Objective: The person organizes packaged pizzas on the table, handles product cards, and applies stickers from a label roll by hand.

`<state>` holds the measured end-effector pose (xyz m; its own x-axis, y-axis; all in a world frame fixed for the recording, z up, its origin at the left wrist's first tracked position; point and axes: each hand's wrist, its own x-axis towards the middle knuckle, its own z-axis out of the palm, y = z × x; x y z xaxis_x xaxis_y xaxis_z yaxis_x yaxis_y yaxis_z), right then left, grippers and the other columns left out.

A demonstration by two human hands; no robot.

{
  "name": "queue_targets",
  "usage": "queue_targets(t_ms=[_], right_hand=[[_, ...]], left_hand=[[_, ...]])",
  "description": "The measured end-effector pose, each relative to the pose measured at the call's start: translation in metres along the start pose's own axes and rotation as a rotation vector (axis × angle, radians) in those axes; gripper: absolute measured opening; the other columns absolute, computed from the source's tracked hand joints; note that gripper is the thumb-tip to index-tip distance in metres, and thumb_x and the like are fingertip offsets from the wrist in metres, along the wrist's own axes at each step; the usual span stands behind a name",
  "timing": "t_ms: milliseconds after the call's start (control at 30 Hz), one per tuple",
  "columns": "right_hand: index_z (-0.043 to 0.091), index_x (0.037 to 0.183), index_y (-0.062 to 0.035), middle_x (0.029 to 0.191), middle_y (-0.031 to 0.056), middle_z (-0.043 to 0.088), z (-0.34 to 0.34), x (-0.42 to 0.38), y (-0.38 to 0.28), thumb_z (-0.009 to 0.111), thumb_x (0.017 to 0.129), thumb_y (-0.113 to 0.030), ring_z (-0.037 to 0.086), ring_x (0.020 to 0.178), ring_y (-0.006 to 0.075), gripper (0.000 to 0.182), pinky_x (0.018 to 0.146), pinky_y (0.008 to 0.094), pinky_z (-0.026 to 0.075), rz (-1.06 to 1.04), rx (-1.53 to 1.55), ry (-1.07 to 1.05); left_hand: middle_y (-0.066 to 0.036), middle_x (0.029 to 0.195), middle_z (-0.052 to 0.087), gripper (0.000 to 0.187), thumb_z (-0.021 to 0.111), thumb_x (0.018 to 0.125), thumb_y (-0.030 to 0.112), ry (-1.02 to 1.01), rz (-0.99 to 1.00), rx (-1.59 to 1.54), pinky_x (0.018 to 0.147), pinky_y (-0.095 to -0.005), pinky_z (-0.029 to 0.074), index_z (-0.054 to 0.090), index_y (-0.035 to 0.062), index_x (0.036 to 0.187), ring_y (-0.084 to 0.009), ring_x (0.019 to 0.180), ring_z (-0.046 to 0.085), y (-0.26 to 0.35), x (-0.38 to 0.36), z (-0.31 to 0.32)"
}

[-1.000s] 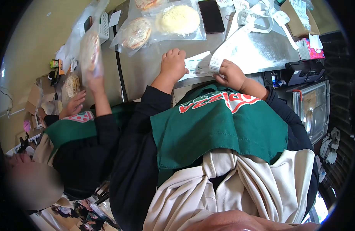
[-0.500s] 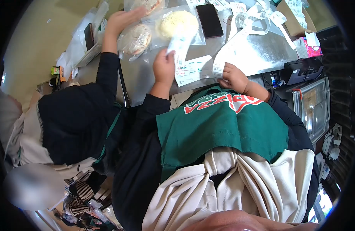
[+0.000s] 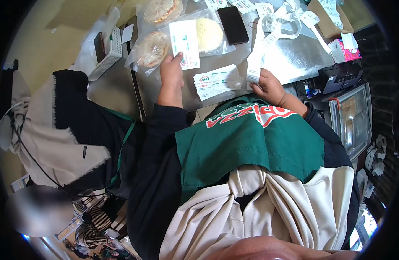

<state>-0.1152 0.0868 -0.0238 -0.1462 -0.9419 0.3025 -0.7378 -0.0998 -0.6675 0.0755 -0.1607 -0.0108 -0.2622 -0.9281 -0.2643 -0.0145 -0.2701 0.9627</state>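
Head view: card stack lies between the hands.

Brightly lit steel tabletop, white glare, fisheye bending, black corners, blurred oval lower left

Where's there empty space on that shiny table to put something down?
The biggest bare bit of steel table is between the label strip and the pink box. A little gap lies between the phone and the card stack. The far side is crowded with bagged pizzas and more cards.
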Motion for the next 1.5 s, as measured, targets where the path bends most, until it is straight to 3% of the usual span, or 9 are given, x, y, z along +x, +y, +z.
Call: queue_targets(t_ms=[167,267,367,600,700,800,1200,1333,1500], right_hand=[[0.061,0.099,-0.0032,0.097,0.0155,0.060,-0.012,-0.019,0.001,0.060,0.074,-0.008,0.056,0.091,0.0324,0.025,0.081,0.0383,0.046,0.055,0.005,0.049],[0.062,0.100,-0.0040,0.097,0.0153,0.060,-0.019,-0.038,0.001,0.062,0.076,-0.010,0.057,0.091,0.0302,0.024,0.079,0.0352,0.046,0.166,0.048,0.091],[0.063,0.098,-0.0041,0.097,0.0146,0.060,-0.032,-0.046,-0.003,0.062,0.076,-0.009,0.057,0.089,0.0296,0.023,0.078,0.0342,0.046,0.218,0.089,0.093],[0.064,0.096,-0.0038,0.096,0.0139,0.060,-0.037,-0.056,-0.011,0.064,0.075,-0.008,0.057,0.091,0.0291,0.022,0.079,0.0355,0.045,0.240,0.085,0.105],[0.064,0.095,-0.0036,0.097,0.0143,0.060,-0.039,-0.055,-0.019,0.064,0.074,-0.008,0.057,0.091,0.0295,0.022,0.079,0.0358,0.045,0.256,0.083,0.091],[0.063,0.096,-0.0033,0.098,0.0149,0.060,-0.042,-0.056,-0.023,0.064,0.074,-0.008,0.056,0.093,0.0301,0.022,0.081,0.0360,0.045,0.253,0.077,0.106],[0.063,0.096,-0.0025,0.099,0.0147,0.060,-0.049,-0.065,-0.027,0.061,0.075,-0.007,0.056,0.094,0.0305,0.022,0.082,0.0367,0.044,0.290,0.080,0.155],[0.063,0.096,-0.0030,0.099,0.0148,0.060,-0.047,-0.063,-0.027,0.061,0.075,-0.007,0.056,0.095,0.0308,0.022,0.082,0.0369,0.043,0.272,0.057,0.140],[0.063,0.096,-0.0034,0.099,0.0148,0.060,-0.044,-0.067,-0.024,0.061,0.075,-0.007,0.055,0.096,0.0306,0.021,0.083,0.0371,0.043,0.284,0.066,0.158]], left_hand=[[-0.009,0.084,0.063,0.017,0.055,0.086,0.006,0.263,0.011,0.117,0.066,-0.0275,0.046,0.058,-0.0067,0.096,-0.0132,0.072,0.058,-0.003,0.000,-0.046],[-0.011,0.086,0.062,0.016,0.054,0.085,0.002,0.245,0.085,0.210,0.064,-0.0276,0.047,0.057,-0.0081,0.097,-0.0144,0.072,0.059,-0.007,-0.001,-0.074],[-0.003,0.070,0.059,0.011,0.054,0.086,0.011,0.268,0.079,0.304,0.041,-0.0210,0.032,0.058,0.0014,0.091,-0.0072,0.048,0.046,-0.003,-0.001,-0.083],[-0.007,0.073,0.062,0.016,0.058,0.083,0.012,0.033,-0.230,0.326,0.045,-0.0246,0.034,0.062,0.0004,0.094,-0.0102,0.056,0.051,0.011,0.022,-0.060],[-0.006,0.072,0.062,0.015,0.058,0.082,0.011,0.090,-0.164,0.350,0.047,-0.0260,0.036,0.063,0.0001,0.092,-0.0114,0.056,0.051,0.018,0.028,-0.042],[-0.006,0.072,0.062,0.015,0.058,0.082,0.010,0.136,0.233,0.654,0.049,-0.0259,0.038,0.063,0.0002,0.092,-0.0111,0.055,0.051,0.011,0.044,-0.056],[-0.002,0.072,0.060,0.012,0.057,0.083,0.012,-0.099,-0.229,0.415,0.043,-0.0225,0.033,0.060,0.0034,0.092,-0.0087,0.051,0.046,0.038,0.025,-0.074],[-0.001,0.067,0.056,0.009,0.056,0.085,0.011,0.018,-0.225,0.655,0.040,-0.0219,0.029,0.057,0.0070,0.093,-0.0086,0.049,0.043,0.029,0.041,-0.058],[-0.001,0.069,0.057,0.011,0.055,0.085,0.011,-0.114,-0.211,0.370,0.040,-0.0219,0.029,0.056,0.0087,0.096,-0.0083,0.050,0.044,0.038,0.047,-0.069]])
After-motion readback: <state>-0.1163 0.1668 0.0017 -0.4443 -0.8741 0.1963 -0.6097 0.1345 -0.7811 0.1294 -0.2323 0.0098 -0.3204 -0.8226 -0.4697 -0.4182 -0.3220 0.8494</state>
